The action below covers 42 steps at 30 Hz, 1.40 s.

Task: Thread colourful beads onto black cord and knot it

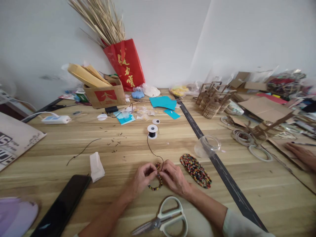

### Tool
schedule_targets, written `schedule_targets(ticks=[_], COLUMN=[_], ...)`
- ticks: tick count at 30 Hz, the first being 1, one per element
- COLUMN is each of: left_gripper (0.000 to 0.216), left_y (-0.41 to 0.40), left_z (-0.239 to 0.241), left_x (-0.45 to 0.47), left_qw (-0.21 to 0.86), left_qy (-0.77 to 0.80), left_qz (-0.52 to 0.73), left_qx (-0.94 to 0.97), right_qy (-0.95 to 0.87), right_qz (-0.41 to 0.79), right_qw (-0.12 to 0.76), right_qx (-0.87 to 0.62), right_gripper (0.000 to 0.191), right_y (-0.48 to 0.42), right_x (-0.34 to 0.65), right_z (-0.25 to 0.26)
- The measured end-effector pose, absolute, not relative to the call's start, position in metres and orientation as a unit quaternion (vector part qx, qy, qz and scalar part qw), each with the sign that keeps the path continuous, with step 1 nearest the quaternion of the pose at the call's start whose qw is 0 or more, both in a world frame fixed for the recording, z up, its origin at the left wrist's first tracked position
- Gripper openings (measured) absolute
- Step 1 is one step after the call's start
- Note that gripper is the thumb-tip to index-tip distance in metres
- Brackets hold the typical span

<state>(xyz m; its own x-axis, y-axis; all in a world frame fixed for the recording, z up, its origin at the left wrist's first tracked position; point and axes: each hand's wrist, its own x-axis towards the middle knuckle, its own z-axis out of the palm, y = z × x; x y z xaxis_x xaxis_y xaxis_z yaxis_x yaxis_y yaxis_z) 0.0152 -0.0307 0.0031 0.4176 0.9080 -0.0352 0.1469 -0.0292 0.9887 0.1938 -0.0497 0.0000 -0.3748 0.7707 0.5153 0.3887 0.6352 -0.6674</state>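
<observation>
My left hand (142,177) and my right hand (174,177) meet over the wooden table (74,154), both pinched on a short strand of coloured beads (157,186) that loops down between them. A black cord (153,152) runs from my fingers up to a small spool (152,131). Just right of my right hand lies a flat oval pile of coloured beads (196,170). White-handled scissors (165,219) lie near my wrists.
A dark phone (63,205) and a folded white tissue (96,167) lie at the left. A clear plastic lid (206,145) sits beside a dark strip (222,171). Another person's hand (302,155) rests at the right among cardboard pieces, wooden baskets (212,98) and rings. A red bag (125,64) stands at the wall.
</observation>
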Motion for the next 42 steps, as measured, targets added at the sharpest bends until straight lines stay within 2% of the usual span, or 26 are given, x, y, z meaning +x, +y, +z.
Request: schedule_targets(ticks=[7,21,42], left_gripper=[0.02,0.023,0.011], left_y=[-0.036,-0.035,-0.0367], left_z=[0.0046,0.0055,0.0028], left_x=[0.0167,0.0143,0.0175], left_qw=[0.49,0.509,0.432], left_qy=[0.41,0.397,0.395], left_qz=[0.312,0.302,0.292], left_qx=[0.703,0.701,0.757], right_qy=[-0.803,-0.778,-0.825], right_qz=[0.214,0.23,0.216], right_qw=[0.425,0.45,0.399], right_qx=[-0.358,-0.372,-0.337], right_gripper=[0.017,0.017,0.012], right_y=[-0.0493,-0.0483,-0.0503], right_x=[0.1936,0.1933,0.1946], right_z=[-0.004,-0.0042,-0.0037])
